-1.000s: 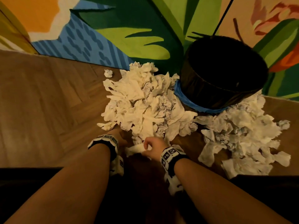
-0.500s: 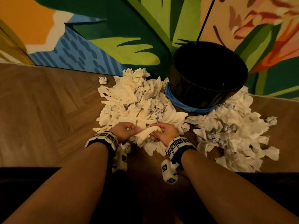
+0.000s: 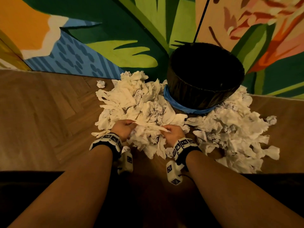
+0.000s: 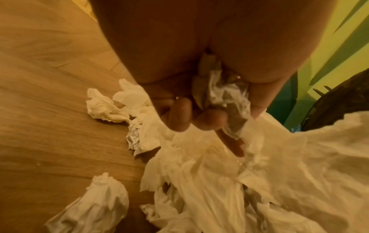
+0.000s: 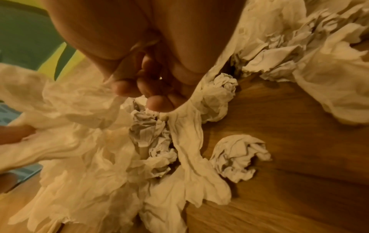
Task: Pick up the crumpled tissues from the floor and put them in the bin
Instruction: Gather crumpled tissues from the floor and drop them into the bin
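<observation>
Herringbone wooden floor (image 3: 41, 112) meets a wall painted with bold green leaves (image 3: 131, 30), and a round black-lined bin (image 3: 205, 89) stands against it. Soft, wrinkled white crumpled tissues (image 3: 136, 99) heap around its base. The left hand (image 3: 123, 129) and right hand (image 3: 172, 133) each pinch an end of one twisted tissue strip (image 3: 148, 125) above the pile's near edge.

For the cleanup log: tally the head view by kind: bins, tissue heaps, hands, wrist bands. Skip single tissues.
Bin: 1
Tissue heaps: 2, left heap, right heap
Hands: 2, left hand, right hand, both gripping the tissue strand
Wrist bands: 2, left band, right band
Total: 7
</observation>
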